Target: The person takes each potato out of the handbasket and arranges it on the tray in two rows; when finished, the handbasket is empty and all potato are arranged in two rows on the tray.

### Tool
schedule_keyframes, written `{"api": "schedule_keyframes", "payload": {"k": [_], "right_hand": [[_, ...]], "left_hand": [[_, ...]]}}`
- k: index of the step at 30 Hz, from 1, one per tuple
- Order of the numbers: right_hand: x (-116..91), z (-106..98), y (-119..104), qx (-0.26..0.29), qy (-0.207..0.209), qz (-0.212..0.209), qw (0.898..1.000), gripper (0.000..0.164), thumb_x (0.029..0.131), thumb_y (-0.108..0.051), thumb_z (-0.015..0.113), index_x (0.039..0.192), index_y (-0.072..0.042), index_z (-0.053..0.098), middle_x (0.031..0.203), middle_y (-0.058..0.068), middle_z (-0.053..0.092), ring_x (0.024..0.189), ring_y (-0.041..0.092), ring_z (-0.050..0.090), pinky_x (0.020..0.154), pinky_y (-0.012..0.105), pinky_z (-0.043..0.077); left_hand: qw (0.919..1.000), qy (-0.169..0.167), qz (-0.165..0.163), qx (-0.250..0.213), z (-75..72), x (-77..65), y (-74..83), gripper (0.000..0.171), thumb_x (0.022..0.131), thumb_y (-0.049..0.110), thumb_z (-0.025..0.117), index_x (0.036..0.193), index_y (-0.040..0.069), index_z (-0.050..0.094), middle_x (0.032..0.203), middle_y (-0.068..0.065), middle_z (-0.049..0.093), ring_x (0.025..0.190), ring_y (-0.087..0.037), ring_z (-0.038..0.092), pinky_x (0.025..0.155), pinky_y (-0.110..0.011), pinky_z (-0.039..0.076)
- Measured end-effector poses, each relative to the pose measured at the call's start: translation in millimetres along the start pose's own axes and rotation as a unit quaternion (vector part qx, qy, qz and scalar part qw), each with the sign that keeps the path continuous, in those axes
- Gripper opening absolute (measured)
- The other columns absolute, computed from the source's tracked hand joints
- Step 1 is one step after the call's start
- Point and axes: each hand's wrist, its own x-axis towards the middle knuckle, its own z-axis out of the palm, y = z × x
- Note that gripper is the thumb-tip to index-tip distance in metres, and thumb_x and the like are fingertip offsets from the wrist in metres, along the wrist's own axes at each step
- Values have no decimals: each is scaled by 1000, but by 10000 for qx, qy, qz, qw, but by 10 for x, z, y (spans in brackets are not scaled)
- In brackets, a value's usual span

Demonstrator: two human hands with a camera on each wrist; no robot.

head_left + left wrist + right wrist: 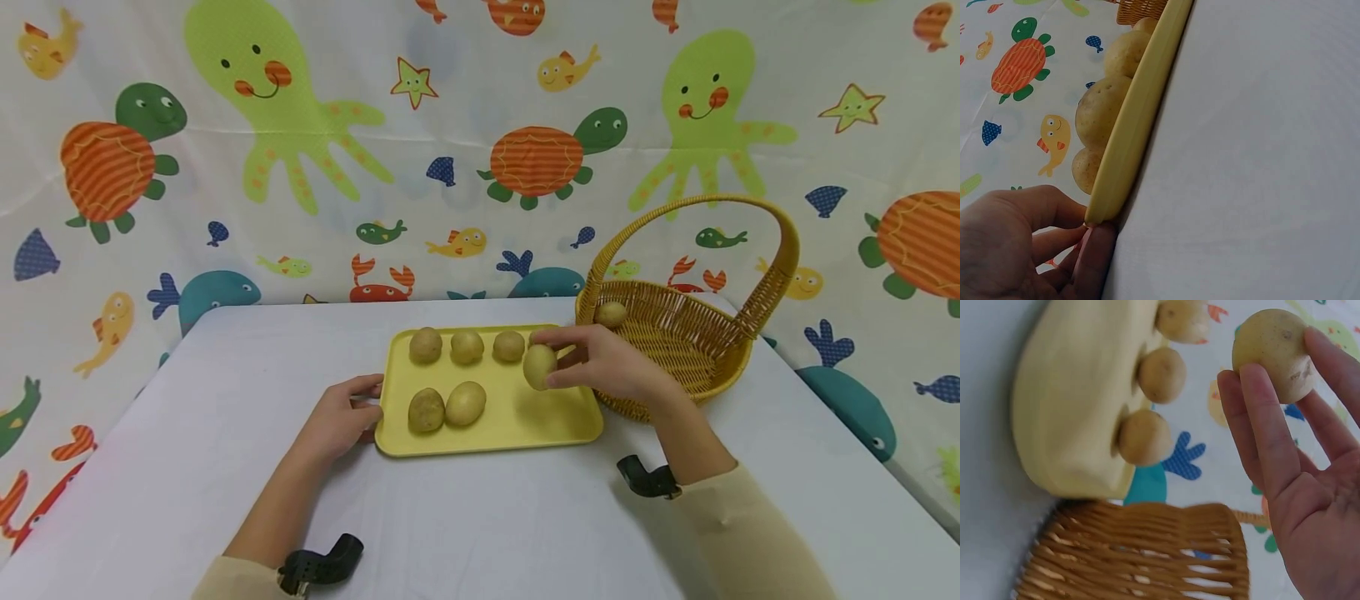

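My right hand (600, 358) holds a potato (539, 367) above the right part of a yellow tray (525, 425); in the right wrist view the fingertips grip that potato (1275, 353) from its sides. At the tray's left edge, my left hand (341, 421) pinches the rim, with the thumb and fingers around the corner in the left wrist view (1035, 244). On the tray lie a back row of potatoes (467, 347), the rightmost partly hidden by my right hand, and two more potatoes (427, 410) side by side at the front left.
A wicker basket (667, 333) with a tall arched handle stands right of the tray, close to its right edge. One potato (611, 315) lies in it at the left. White cloth (480, 525) covers the table, and a printed sea-animal curtain (465, 108) hangs behind.
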Motion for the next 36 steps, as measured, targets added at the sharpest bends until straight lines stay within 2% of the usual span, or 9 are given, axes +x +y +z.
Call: {"api": "schedule_keyframes", "payload": {"k": [7, 12, 16, 23, 36], "right_hand": [[48, 153, 45, -154, -163, -100, 9997, 60, 88, -24, 82, 144, -15, 63, 138, 8, 63, 111, 23, 68, 95, 38, 57], [100, 238, 57, -155, -210, 22, 9997, 58, 88, -23, 81, 143, -16, 64, 139, 5, 63, 111, 24, 68, 94, 38, 57], [138, 294, 75, -295, -224, 47, 9993, 57, 88, -20, 81, 142, -15, 64, 137, 5, 65, 106, 21, 68, 91, 35, 57], [180, 359, 103, -600, -316, -238, 9974, 55, 87, -11, 80, 139, -5, 65, 126, 8, 68, 92, 17, 67, 83, 31, 57], [209, 430, 70, -961, -330, -85, 9948, 55, 87, -15, 81, 139, -8, 65, 126, 9, 68, 96, 19, 64, 83, 30, 54]], "left_hand": [[10000, 10, 24, 28, -3, 4, -4, 63, 88, 0, 56, 151, -1, 48, 137, -20, 56, 96, -20, 63, 71, -33, 62], [10000, -5, 31, 50, -11, 0, -14, 63, 89, 1, 56, 151, -1, 48, 139, -21, 56, 98, -21, 62, 71, -33, 63], [10000, -8, -16, 82, -11, 5, -9, 63, 90, 2, 56, 152, 0, 47, 139, -20, 56, 98, -21, 62, 71, -34, 63], [9999, -12, -68, 82, -2, 6, 12, 63, 90, 2, 56, 152, 1, 48, 139, -19, 56, 98, -21, 62, 71, -33, 62], [9999, 14, -99, 58, 9, -6, 19, 62, 90, 2, 56, 151, 3, 49, 138, -18, 57, 99, -22, 62, 73, -32, 63]]}}
